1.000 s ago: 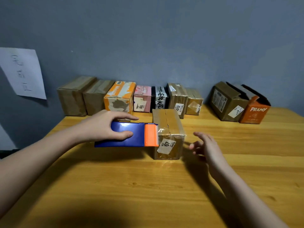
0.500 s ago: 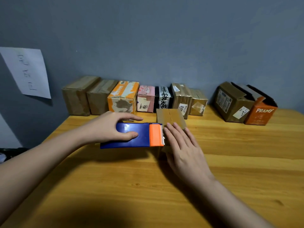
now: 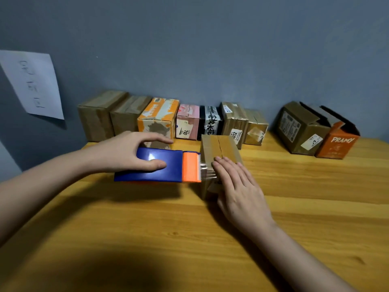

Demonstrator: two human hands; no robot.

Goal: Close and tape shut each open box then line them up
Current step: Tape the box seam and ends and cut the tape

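A small brown cardboard box (image 3: 219, 148) stands mid-table with its top flaps closed. My left hand (image 3: 128, 152) grips a blue and orange tape dispenser (image 3: 162, 165), whose serrated orange end meets the box's left top edge. My right hand (image 3: 237, 186) lies flat with straight fingers on the near part of the box top, hiding its front face. Two open boxes stand at the back right: a brown one (image 3: 301, 129) and an orange one (image 3: 336, 142) marked PRAMY.
A row of several closed boxes (image 3: 168, 121) lines the grey wall at the back. A sheet of paper (image 3: 33, 83) hangs on the wall at the left. The wooden table (image 3: 189, 239) stretches toward me.
My right hand came in from the right and settled flat on the box top. The dispenser stayed against the box's left edge.
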